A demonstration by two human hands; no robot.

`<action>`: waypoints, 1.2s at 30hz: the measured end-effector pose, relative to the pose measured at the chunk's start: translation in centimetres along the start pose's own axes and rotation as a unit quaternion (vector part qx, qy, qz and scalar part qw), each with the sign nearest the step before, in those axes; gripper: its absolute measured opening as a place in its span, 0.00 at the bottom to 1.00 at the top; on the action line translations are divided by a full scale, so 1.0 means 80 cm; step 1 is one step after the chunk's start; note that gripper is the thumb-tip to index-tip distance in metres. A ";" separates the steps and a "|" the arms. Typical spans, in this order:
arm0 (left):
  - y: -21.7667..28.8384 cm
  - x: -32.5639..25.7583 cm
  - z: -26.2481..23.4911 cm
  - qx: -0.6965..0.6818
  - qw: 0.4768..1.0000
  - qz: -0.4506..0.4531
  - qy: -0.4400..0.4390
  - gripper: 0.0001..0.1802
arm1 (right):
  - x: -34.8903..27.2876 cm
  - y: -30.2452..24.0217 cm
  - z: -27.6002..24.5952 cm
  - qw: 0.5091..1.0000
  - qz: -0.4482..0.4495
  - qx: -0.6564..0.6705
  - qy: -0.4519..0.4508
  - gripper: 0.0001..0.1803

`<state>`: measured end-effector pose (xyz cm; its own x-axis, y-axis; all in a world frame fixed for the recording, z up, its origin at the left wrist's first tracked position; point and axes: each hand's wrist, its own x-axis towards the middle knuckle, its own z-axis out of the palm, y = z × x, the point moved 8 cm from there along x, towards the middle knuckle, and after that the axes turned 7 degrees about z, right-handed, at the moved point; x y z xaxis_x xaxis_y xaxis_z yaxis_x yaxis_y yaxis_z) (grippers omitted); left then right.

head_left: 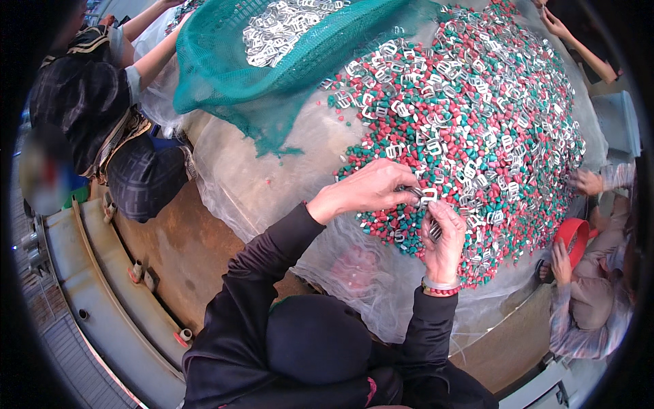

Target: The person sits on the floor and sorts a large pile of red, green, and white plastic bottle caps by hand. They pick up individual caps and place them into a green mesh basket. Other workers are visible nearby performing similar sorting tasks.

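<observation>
My left hand is closed, with its fingertips pinched on silvery metal buckles near the front of a wide pile. Just right of it, my right hand curls around a few more metal buckles, palm side partly showing. One pale buckle sits between the fingertips of both hands; which hand bears it I cannot tell. Beneath and beyond them spreads the pile of small red, green and white pebble-like pieces, mixed with many loose metal buckles.
A green mesh-lined basket at the back left holds a heap of buckles. Clear plastic sheeting lies under the pile. Co-workers sit left and right; one at the right holds a red round container. A grey bin stands behind.
</observation>
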<state>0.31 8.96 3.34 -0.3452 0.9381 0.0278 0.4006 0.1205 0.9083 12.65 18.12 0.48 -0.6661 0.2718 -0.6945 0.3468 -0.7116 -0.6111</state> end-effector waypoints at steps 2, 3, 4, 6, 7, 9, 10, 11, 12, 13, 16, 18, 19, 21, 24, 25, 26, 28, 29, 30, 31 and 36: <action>-0.003 0.000 0.004 -0.004 1.000 -0.012 -0.003 0.12 | 0.003 0.007 -0.010 0.999 -0.018 0.008 0.047 0.05; -0.007 -0.001 0.004 -0.002 0.999 -0.033 -0.008 0.12 | 0.006 0.015 -0.013 0.998 -0.010 0.010 0.058 0.05; -0.006 -0.002 0.003 -0.012 0.999 -0.033 -0.009 0.10 | 0.009 0.023 -0.015 0.997 -0.012 0.032 0.075 0.05; 0.013 -0.004 -0.003 -0.110 0.993 0.032 -0.017 0.10 | 0.013 0.030 -0.029 0.986 -0.010 0.125 0.114 0.06; 0.023 -0.006 -0.007 -0.159 0.985 0.062 -0.025 0.10 | 0.017 0.030 -0.041 0.971 0.000 0.194 0.142 0.07; 0.021 -0.013 -0.031 -0.249 0.968 0.020 0.014 0.10 | 0.017 -0.009 -0.073 0.930 -0.100 0.307 0.174 0.06; 0.011 -0.019 -0.041 -0.314 0.948 -0.043 0.030 0.10 | 0.012 -0.044 -0.069 0.947 -0.090 0.306 0.032 0.06; 0.002 -0.028 -0.046 -0.379 0.918 -0.107 0.045 0.10 | -0.006 -0.082 -0.066 0.946 -0.140 0.278 -0.087 0.07; 0.004 -0.025 -0.057 -0.390 0.915 -0.080 0.071 0.12 | -0.019 -0.114 -0.075 0.952 -0.191 0.211 -0.115 0.11; 0.001 -0.025 -0.062 -0.422 0.899 -0.086 0.080 0.13 | -0.034 -0.138 -0.079 0.953 -0.217 0.142 -0.154 0.18; -0.024 -0.010 -0.053 -0.452 0.881 -0.112 0.086 0.13 | -0.052 -0.172 -0.084 0.942 -0.230 0.126 -0.211 0.22; -0.054 -0.005 -0.035 -0.438 0.878 -0.186 0.056 0.16 | -0.047 -0.166 -0.075 0.944 -0.207 0.134 -0.221 0.21; -0.066 0.000 -0.036 -0.340 0.922 -0.172 0.063 0.17 | -0.040 -0.153 -0.073 0.957 -0.190 0.120 -0.184 0.16; -0.089 0.012 -0.037 -0.124 0.978 -0.152 0.070 0.18 | -0.021 -0.102 -0.077 0.985 -0.138 0.086 -0.063 0.11; -0.114 0.007 -0.036 0.238 0.949 -0.186 0.087 0.20 | 0.008 -0.005 -0.072 0.993 0.019 -0.119 0.004 0.13; -0.119 0.011 -0.031 0.336 0.921 -0.187 0.066 0.20 | 0.018 0.024 -0.072 0.985 0.054 -0.166 0.019 0.15; -0.121 0.011 -0.021 0.329 0.922 -0.188 0.075 0.19 | 0.028 0.035 -0.077 0.957 0.013 -0.278 0.081 0.17; -0.122 0.016 -0.002 0.342 0.923 -0.173 0.032 0.18 | 0.031 0.031 -0.067 0.889 -0.163 -0.400 0.155 0.20; -0.121 0.022 0.008 0.339 0.926 -0.167 0.004 0.18 | 0.031 0.033 -0.067 0.866 -0.195 -0.417 0.194 0.21; -0.118 0.025 0.008 0.340 0.925 -0.168 0.002 0.18 | 0.037 0.037 -0.060 0.862 -0.197 -0.434 0.173 0.19; -0.115 0.025 0.004 0.333 0.927 -0.172 -0.001 0.18 | 0.044 0.040 -0.057 0.861 -0.175 -0.443 0.176 0.17; -0.099 0.000 -0.043 -0.070 0.969 -0.181 0.155 0.06 | 0.126 -0.031 0.023 0.806 -0.296 -0.486 -0.163 0.12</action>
<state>-5.80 6.89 -2.39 -0.6887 0.6975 -0.1979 0.0945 0.3570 0.9293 3.89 21.46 -4.29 -0.9882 0.0791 -0.1312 0.1513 0.3670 -0.9178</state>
